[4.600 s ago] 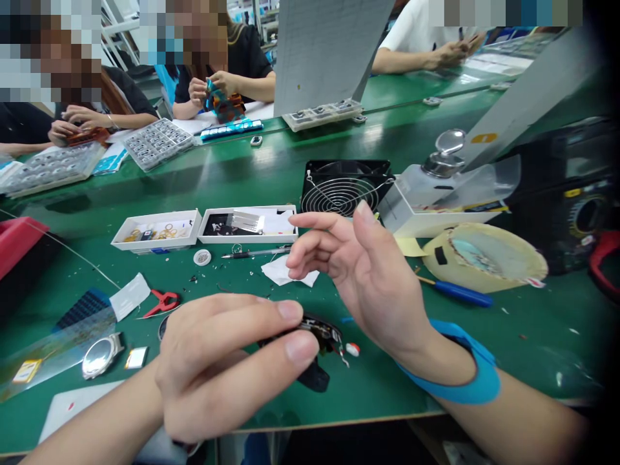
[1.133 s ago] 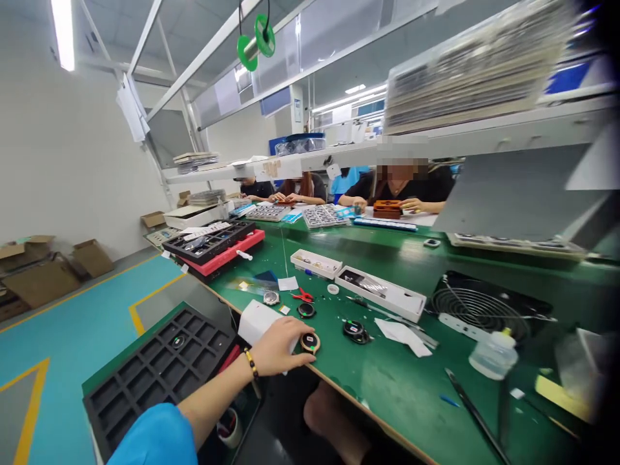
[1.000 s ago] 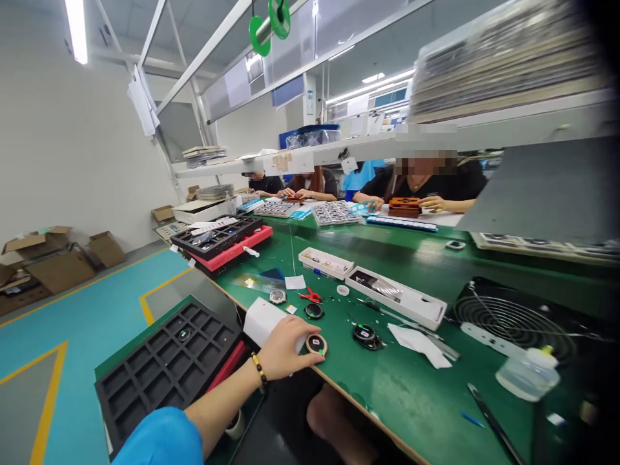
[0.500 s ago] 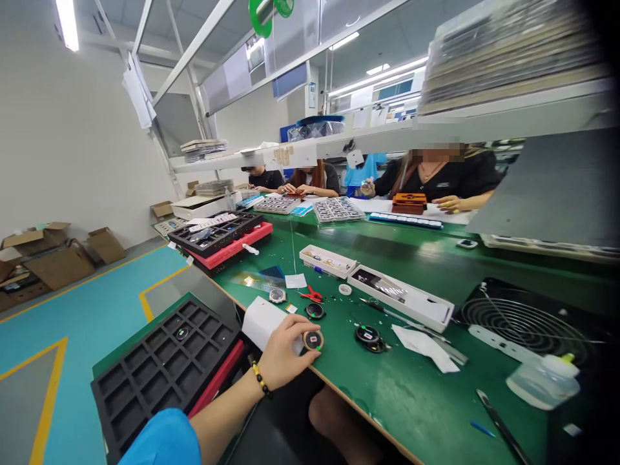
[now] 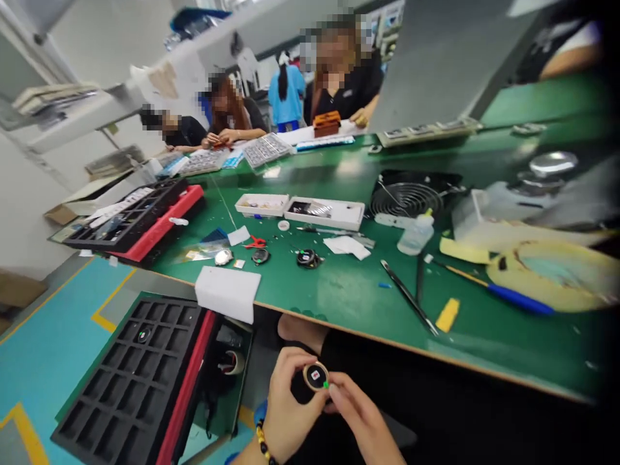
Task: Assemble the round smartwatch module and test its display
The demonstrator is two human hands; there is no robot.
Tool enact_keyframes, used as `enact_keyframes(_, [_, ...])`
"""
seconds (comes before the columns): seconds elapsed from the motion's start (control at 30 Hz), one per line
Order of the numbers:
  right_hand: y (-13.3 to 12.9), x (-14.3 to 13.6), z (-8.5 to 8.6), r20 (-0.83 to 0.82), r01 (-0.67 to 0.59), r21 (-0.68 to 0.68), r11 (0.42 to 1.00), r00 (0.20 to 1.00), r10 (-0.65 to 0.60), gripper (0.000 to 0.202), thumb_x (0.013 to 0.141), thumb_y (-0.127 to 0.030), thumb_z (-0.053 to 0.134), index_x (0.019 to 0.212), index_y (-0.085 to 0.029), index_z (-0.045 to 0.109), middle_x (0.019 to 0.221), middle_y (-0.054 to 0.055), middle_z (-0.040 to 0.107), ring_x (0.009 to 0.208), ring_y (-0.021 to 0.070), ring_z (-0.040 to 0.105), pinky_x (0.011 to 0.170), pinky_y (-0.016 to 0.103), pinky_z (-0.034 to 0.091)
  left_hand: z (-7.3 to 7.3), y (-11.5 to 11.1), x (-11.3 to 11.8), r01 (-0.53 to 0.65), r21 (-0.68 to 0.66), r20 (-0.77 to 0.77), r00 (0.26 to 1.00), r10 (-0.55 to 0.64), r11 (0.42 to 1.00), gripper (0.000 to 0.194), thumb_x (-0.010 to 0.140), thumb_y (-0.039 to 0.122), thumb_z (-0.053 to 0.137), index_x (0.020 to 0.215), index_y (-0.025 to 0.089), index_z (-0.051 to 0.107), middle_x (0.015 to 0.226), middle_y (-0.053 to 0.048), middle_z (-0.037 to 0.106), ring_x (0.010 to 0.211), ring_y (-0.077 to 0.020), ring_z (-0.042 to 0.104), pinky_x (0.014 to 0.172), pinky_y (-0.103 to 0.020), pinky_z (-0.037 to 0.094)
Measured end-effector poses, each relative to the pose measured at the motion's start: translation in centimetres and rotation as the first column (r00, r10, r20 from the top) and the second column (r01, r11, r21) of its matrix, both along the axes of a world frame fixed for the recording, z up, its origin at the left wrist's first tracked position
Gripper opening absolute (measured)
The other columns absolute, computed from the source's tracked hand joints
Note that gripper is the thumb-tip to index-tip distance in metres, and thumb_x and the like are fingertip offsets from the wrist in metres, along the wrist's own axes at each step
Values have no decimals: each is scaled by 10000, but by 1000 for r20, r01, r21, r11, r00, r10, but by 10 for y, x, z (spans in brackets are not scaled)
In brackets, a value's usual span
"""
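A round black disc with a gold rim [image 5: 316, 376] bears a small white label and a green mark. My left hand [image 5: 293, 400], with a beaded bracelet at its wrist, pinches the disc by its rim over my lap, just off the table's front edge. From the right, the fingertips of my right hand [image 5: 356, 413] touch the rim beside the green mark. On the green table lie a similar dark round part [image 5: 308, 258], another black ring-like part [image 5: 260, 256] and a silver round part [image 5: 223, 257].
A black compartment tray [image 5: 130, 381] stands at the lower left, one disc in it. White foam [image 5: 227, 290] overhangs the table edge. Tweezers [image 5: 409, 297], a bottle [image 5: 416, 232], a fan guard [image 5: 404, 199] and narrow white boxes [image 5: 324, 213] lie on the table. People sit opposite.
The view has swung right and down. My left hand has carried the disc from the table edge to above my lap. My right hand has come into view and touches the disc.
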State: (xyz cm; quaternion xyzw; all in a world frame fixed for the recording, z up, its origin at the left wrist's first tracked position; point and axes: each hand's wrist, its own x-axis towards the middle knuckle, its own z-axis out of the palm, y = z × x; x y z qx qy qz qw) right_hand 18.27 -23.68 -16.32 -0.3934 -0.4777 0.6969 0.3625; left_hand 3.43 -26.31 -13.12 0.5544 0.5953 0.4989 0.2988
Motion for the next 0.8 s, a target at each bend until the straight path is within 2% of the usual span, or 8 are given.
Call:
enact_keyframes(0.13, [0,2,12,-30,-34,-22,999,999,33,423,892,-621,643,984,-217,730,966,62,760,939,251,712,827,338,578,-10,-16,-2,54,-93,-9,998,-55,994,290,841,209,734,1104,225,613,1159,-92,585,1081,-235,620,948,-384,538])
enact_keyframes(0.2, [-2,6,10,-15,-25,-14,1000,1000,24,365,924,-561,634,1021,-222,729,984,52,760,951,238,707,835,327,564,-11,-20,-5,132,-182,125,986,-110,974,331,856,265,743,1145,225,585,1151,-92,604,1068,-226,636,948,-379,544])
enact_keyframes(0.3, [-5,13,3,18,23,12,1000,1000,-24,312,932,-493,646,1055,-220,734,985,49,762,942,229,702,844,330,556,-13,-22,-9,238,-293,377,919,-117,926,393,866,342,756,1177,219,550,1076,-83,639,1004,-203,660,908,-351,556])
enact_keyframes(0.4, [-7,17,-3,25,69,4,998,997,-69,315,902,-469,682,1075,-209,729,961,53,757,908,230,700,806,336,561,-15,-22,-10,339,-331,453,876,-167,881,489,840,362,789,1244,228,549,1056,-75,640,987,-193,659,898,-334,546])
enact_keyframes(0.5, [-10,19,-9,3,97,-24,995,995,-97,356,880,-469,699,1114,-201,703,889,42,739,839,219,697,752,332,562,-11,-19,-9,412,-367,375,886,-273,834,576,835,353,788,1347,252,543,1036,-60,644,988,-195,657,893,-326,538])
enact_keyframes(0.6, [-12,19,-15,-28,118,-51,992,992,-119,376,861,-474,719,1127,-210,688,831,23,713,797,214,693,742,338,565,-4,-15,-8,441,-371,196,897,-396,817,639,811,318,796,1401,284,551,1139,-79,666,1038,-229,660,927,-366,541])
enact_keyframes(0.7, [-14,17,-18,-46,132,-78,988,990,-136,387,829,-495,750,1116,-241,698,811,21,703,798,232,703,758,355,569,0,-11,-8,447,-390,19,878,-478,805,593,747,303,839,1305,358,646,1237,-73,680,1095,-285,656,976,-441,533])
enact_keyframes(0.8, [-13,16,-23,-50,108,-96,990,992,-113,432,791,-584,754,1072,-258,711,782,39,707,792,269,721,731,378,580,-1,-10,-11,417,-398,-40,882,-470,817,583,632,345,920,1174,390,708,1127,-44,735,1009,-300,687,913,-447,549])
